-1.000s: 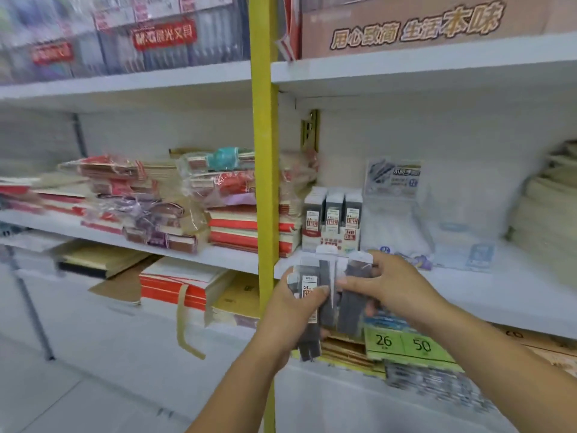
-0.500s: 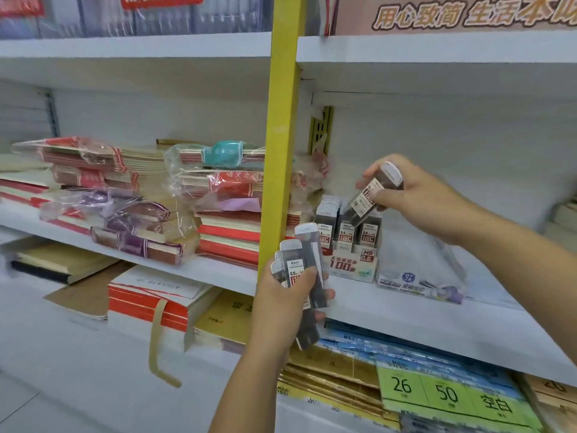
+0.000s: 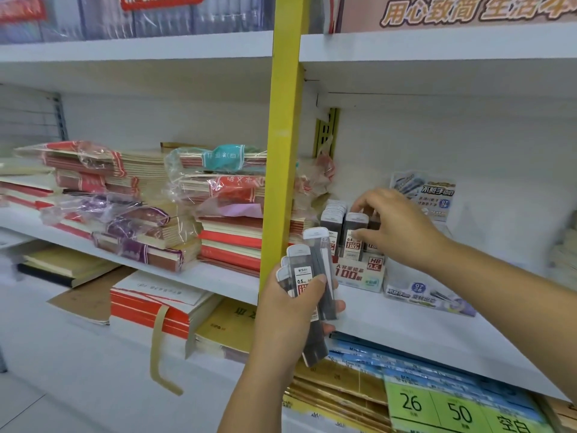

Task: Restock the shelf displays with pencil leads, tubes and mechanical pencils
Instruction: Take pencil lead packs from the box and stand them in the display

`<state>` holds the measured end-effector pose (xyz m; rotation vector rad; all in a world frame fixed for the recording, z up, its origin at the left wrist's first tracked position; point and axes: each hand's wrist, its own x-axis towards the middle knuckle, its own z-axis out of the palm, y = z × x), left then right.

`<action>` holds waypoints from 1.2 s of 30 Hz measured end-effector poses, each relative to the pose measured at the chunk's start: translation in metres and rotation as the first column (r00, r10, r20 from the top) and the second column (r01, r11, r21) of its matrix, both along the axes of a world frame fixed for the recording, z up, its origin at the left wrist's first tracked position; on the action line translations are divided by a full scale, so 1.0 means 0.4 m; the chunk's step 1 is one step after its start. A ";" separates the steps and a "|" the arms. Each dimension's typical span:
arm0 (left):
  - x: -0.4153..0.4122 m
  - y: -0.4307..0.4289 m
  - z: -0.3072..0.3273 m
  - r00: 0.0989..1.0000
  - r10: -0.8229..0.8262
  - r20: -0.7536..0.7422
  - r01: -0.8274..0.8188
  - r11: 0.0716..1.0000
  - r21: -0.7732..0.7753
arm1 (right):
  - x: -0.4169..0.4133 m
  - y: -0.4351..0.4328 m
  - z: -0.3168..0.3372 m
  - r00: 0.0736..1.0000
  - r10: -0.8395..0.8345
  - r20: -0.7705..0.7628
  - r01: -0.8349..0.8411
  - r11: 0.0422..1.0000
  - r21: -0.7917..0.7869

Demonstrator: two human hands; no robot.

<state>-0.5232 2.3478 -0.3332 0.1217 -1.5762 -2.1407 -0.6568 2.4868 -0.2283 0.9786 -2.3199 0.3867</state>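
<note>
the left hand (image 3: 290, 310) grips a fanned bundle of lead tubes (image 3: 312, 267), dark with white caps, thumb pressed across their labels, near the camera and just right of the yellow post (image 3: 282, 151). farther in, the right hand (image 3: 402, 229) reaches over the display box (image 3: 359, 275) on the white shelf (image 3: 406, 326). its fingers curl over the top of one lead tube (image 3: 352, 228) standing upright in the box, and its thumb lies against the tube's front. more tubes stand in rows beside it. a clear case with blue print (image 3: 427, 296) sits just right of the box. wrapped notebook stacks (image 3: 228, 232) fill the shelf left of the post. green price tags (image 3: 437, 407) hang on the shelf edge, near right.
</note>
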 end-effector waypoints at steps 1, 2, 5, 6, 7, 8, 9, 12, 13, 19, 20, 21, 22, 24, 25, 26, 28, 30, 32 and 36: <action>0.002 0.004 0.002 1.000 -0.003 0.008 0.003 1.000 0.001 | -0.004 -0.001 -0.008 0.998 -0.033 -0.047 0.033 0.999 0.014; 0.004 0.007 0.004 1.000 -0.007 0.017 0.007 1.000 0.004 | -0.008 -0.001 -0.013 0.996 -0.060 -0.070 0.062 0.998 0.021; 0.009 0.015 0.010 0.999 -0.016 0.036 0.016 1.000 0.009 | -0.010 0.004 -0.028 0.986 -0.136 -0.094 0.143 0.988 0.066; 0.011 0.016 0.015 0.999 -0.022 0.035 0.022 1.000 0.004 | -0.005 0.006 -0.030 0.985 -0.141 -0.100 0.148 0.986 0.071; 0.014 0.017 0.019 0.999 -0.029 0.033 0.029 1.000 -0.002 | 0.005 0.009 -0.031 0.988 -0.125 -0.090 0.129 0.991 0.046; 0.017 0.019 0.021 0.999 -0.034 0.032 0.035 0.999 -0.013 | 0.023 0.012 -0.030 0.995 -0.080 -0.051 0.079 0.997 -0.016; 0.019 0.022 0.021 0.999 -0.040 0.034 0.041 0.999 -0.027 | 0.047 0.016 -0.029 1.000 -0.002 0.024 0.005 0.994 -0.105; 0.027 0.032 0.024 0.996 -0.083 0.037 0.085 0.995 -0.054 | 0.122 0.022 -0.028 0.897 0.316 0.310 -0.188 0.905 -0.381; 0.029 0.036 0.026 0.994 -0.099 0.040 0.101 0.993 -0.055 | 0.142 0.024 -0.028 0.837 0.389 0.385 -0.212 0.879 -0.427; 0.036 0.052 0.034 0.979 -0.201 0.033 0.201 0.980 0.010 | 0.164 0.041 -0.008 0.644 0.524 0.557 -0.182 0.812 -0.554; 0.034 0.050 0.033 0.977 -0.212 0.030 0.211 0.977 0.030 | 0.160 0.048 0.000 0.624 0.549 0.556 -0.176 0.792 -0.585; 0.032 0.048 0.031 0.976 -0.217 0.028 0.216 0.975 0.050 | 0.156 0.054 0.009 0.605 0.569 0.557 -0.176 0.778 -0.604; 0.030 0.045 0.028 0.975 -0.219 0.025 0.217 0.974 0.063 | 0.151 0.058 0.015 0.591 0.583 0.558 -0.179 0.769 -0.614; 0.028 0.038 0.026 0.973 -0.231 0.007 0.230 0.972 0.053 | 0.144 0.060 0.021 0.582 0.587 0.562 -0.176 0.766 -0.618; 0.028 0.035 0.026 0.972 -0.235 -0.002 0.234 0.971 0.038 | 0.142 0.061 0.021 0.602 0.568 0.561 -0.173 0.779 -0.603; 0.026 0.032 0.024 0.974 -0.225 -0.008 0.225 0.974 0.021 | 0.138 0.063 0.021 0.638 0.534 0.555 -0.171 0.801 -0.574; 0.020 0.025 0.020 0.984 -0.179 -0.005 0.179 0.984 -0.013 | 0.131 0.070 0.029 0.720 0.456 0.523 -0.164 0.844 -0.511; 0.012 0.019 0.015 0.991 -0.133 0.006 0.133 0.991 -0.024 | 0.122 0.081 0.052 0.797 0.392 0.459 -0.161 0.871 -0.465; 0.006 0.015 0.010 0.993 -0.122 0.002 0.122 0.992 -0.026 | 0.112 0.089 0.081 0.867 0.322 0.380 -0.150 0.896 -0.418; -0.004 0.010 -0.003 0.987 -0.155 0.037 0.155 0.988 0.001 | 0.084 0.077 0.102 0.925 0.238 0.296 -0.147 0.943 -0.299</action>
